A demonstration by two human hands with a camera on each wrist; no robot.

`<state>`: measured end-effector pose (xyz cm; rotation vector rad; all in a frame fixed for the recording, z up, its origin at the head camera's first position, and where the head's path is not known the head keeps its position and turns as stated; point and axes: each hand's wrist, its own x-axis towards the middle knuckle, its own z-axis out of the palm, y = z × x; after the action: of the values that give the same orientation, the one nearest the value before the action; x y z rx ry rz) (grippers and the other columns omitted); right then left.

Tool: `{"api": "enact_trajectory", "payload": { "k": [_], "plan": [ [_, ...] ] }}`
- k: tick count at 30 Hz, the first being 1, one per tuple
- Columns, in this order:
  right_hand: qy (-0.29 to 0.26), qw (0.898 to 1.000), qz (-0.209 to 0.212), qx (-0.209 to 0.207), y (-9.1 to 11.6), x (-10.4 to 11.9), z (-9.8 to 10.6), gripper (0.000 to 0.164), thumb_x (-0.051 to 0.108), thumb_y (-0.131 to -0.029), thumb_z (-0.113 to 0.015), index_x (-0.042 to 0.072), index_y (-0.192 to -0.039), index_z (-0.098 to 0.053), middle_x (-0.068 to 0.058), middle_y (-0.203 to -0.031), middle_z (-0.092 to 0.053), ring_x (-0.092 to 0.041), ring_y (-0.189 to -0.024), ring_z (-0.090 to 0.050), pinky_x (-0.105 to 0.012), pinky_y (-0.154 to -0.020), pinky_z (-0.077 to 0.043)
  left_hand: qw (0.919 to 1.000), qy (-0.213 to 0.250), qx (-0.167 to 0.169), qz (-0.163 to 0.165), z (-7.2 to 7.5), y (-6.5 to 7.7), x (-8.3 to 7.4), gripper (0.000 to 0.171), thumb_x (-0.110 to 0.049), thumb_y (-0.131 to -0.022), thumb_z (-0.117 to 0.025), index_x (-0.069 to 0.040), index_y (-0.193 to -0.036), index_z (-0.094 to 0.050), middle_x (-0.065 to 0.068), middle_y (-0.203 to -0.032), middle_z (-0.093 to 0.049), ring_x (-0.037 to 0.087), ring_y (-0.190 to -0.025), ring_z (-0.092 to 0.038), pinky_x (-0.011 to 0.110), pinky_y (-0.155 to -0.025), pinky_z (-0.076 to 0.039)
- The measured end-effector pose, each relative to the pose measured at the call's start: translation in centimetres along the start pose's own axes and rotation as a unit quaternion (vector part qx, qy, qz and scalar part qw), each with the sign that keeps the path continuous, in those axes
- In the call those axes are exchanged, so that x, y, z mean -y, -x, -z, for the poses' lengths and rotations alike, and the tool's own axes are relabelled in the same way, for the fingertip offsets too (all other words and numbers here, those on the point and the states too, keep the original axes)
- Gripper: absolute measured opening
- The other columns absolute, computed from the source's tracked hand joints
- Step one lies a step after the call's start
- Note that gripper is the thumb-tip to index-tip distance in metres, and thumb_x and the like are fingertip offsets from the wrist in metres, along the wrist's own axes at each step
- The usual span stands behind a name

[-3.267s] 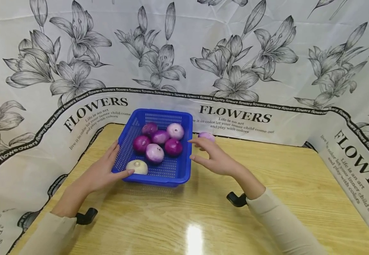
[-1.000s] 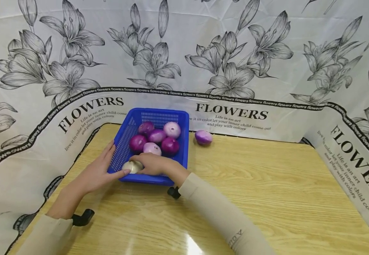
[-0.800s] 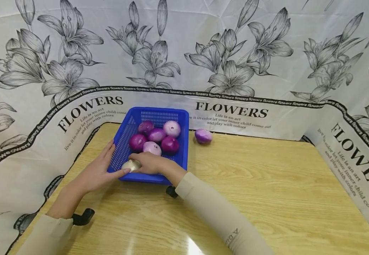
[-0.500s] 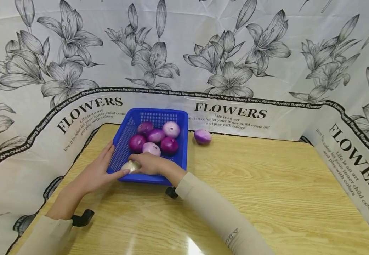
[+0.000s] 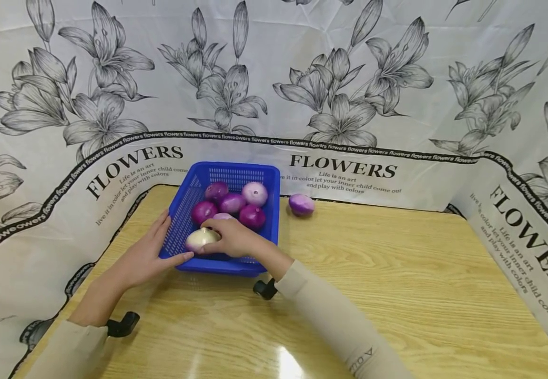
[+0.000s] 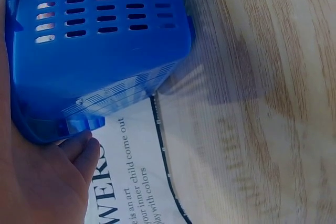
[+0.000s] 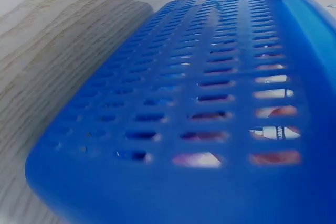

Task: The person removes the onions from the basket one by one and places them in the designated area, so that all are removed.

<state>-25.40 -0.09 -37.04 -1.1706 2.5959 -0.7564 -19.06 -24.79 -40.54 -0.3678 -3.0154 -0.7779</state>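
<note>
My right hand (image 5: 233, 237) pinches an onion (image 5: 201, 239) with a pale top and purple edge, inside the near part of a blue plastic basket (image 5: 236, 268). At the basket's near left corner my left hand (image 5: 146, 258) holds on, its thumb over the near rim and its fingers along the outer left side. Two fingers (image 6: 86, 156) show against the rim in the left wrist view. Farther back in the basket lie several purple onions (image 5: 232, 202); one is partly covered by the right hand. The right wrist view shows only the slotted basket wall (image 7: 173, 103), not the hand.
One purple onion (image 5: 301, 205) lies on the wooden table (image 5: 397, 273), right of the basket near the back edge. A white flower-printed cloth (image 5: 349, 173) rises behind and at both sides. A black bracket (image 5: 265, 289) juts from each wrist.
My right hand has come from beside the basket's right wall into it and taken hold of the pale onion, now raised slightly and shifted right. The left hand stays at the corner.
</note>
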Motion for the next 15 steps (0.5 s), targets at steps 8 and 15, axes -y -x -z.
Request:
{"api": "enact_trajectory", "payload": {
  "k": [8, 15],
  "plan": [
    [-0.027, 0.999, -0.003, -0.033, 1.7, 0.0, 1.5, 0.052, 0.032, -0.094, -0.076, 0.009, -0.138, -0.060, -0.009, -0.129, -0.067, -0.022, -0.113, -0.064, -0.030, -0.094, -0.053, 1.0000, 0.007, -0.003, 0.000, -0.1, -0.1, 0.2, 0.116, -0.071, -0.091, -0.060, -0.003, -0.164, 0.000, 0.013, -0.172, 0.004, 0.049, -0.153, -0.013, 0.070, -0.116, -0.022],
    [-0.048, 0.997, 0.005, -0.059, 3.1, -0.5, 2.6, 0.050, 0.031, -0.093, -0.078, 0.011, -0.137, -0.063, -0.004, -0.109, -0.070, -0.020, -0.098, -0.064, -0.027, -0.083, -0.052, 1.0000, 0.002, -0.002, 0.000, -0.2, -0.1, 0.2, 0.116, -0.072, -0.091, -0.059, -0.004, -0.164, 0.001, 0.012, -0.172, 0.005, 0.049, -0.153, -0.013, 0.070, -0.116, -0.022]
  ]
}}
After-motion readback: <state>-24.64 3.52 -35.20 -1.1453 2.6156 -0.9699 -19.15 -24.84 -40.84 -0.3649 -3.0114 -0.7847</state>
